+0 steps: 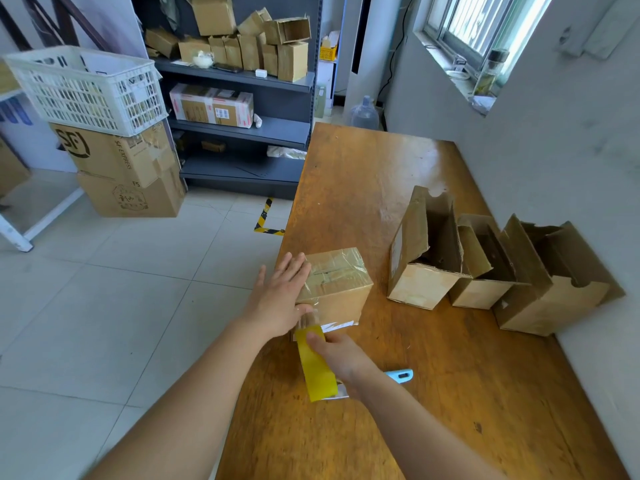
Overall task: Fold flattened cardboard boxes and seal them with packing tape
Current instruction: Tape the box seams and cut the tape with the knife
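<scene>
Just inside the left edge of the orange-brown wooden tabletop (363, 174), towards its near end, sits a small brown cardboard box (337, 289). Its flaps are closed and its top is covered with glossy clear tape. The left hand (282, 296) lies flat against the box's left side with the fingers straight and spread and the fingertips reaching over the top edge; it presses the box and grasps nothing. The right hand (337, 355) grips a roll of yellow packing tape (317, 365) just in front of the box, thumb on the upper rim and fingers curled round the far side. A short strip of tape (307, 319) runs from the roll up to the box's near left corner, beside the left thumb.

A light blue plastic handle (401, 375) lies on the tabletop behind the right wrist, the rest of the tool hidden. Along the right edge, against the wall, three open-topped brown cardboard boxes (485, 268) stand in a row touching one another, flaps raised.

On the floor to the left, a white plastic lattice basket (86, 88) rests on two stacked cartons (117, 168). Beyond the tabletop's far left corner, a dark grey metal shelf (242, 129) holds more cardboard boxes.
</scene>
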Motion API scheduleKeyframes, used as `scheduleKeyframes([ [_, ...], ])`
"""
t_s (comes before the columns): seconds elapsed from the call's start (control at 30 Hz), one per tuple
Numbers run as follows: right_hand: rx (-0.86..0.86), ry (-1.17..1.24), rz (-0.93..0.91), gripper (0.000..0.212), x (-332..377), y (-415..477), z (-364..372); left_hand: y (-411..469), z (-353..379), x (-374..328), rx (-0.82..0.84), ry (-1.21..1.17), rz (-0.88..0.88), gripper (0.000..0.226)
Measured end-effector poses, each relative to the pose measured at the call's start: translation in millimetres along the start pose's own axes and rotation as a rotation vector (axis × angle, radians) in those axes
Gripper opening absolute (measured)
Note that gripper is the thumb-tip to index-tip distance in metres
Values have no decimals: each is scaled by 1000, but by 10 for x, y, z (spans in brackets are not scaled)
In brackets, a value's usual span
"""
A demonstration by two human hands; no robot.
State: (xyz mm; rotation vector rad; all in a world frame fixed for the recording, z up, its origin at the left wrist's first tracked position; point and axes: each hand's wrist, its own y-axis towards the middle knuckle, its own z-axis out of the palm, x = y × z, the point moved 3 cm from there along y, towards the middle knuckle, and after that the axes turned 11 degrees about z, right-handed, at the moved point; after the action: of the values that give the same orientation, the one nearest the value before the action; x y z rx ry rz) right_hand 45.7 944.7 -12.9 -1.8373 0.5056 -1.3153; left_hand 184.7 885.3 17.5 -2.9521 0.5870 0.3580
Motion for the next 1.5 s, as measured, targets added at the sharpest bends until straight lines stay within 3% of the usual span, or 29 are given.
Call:
scheduleKeyframes([
  [0.1,23,15,-2,46,-15,0,32,-97,17,-36,-172,13,-8,73],
  [0.17,57,69,-9,27,-51,12,5,-211,59,-48,-345,-181,-59,73],
  [0.27,68,116,-19,24,-119,32,-10,-417,195,-117,-511,-483,-182,75],
  [0.4,84,130,-51,28,-118,29,18,-589,440,-297,-416,-647,-316,90],
  [0.6,169,89,-66,30,-95,44,-32,-492,438,-326,-243,-694,-388,87],
  [0.73,-89,-35,-135,18,-119,65,-272,-429,457,-294,-293,-868,-402,87],
  [0.8,-283,-301,-147,24,-247,126,-458,-419,475,-311,-315,-896,-408,85],
  [0.9,-489,-884,-64,33,-569,205,-617,-441,468,-377,-371,-759,-377,84],
  [1.07,-625,-1176,-103,29,-818,240,-624,-493,444,-448,-422,-552,-290,68],
  [1.2,-620,-991,-188,24,-782,184,-690,-476,448,-435,-427,-499,-215,68],
  [1.33,-724,-793,-447,20,-640,100,-725,-406,389,-427,-395,-479,-231,63],
  [1.5,-867,-720,-684,8,-358,11,-713,-289,232,-303,-397,-687,-346,66],
])
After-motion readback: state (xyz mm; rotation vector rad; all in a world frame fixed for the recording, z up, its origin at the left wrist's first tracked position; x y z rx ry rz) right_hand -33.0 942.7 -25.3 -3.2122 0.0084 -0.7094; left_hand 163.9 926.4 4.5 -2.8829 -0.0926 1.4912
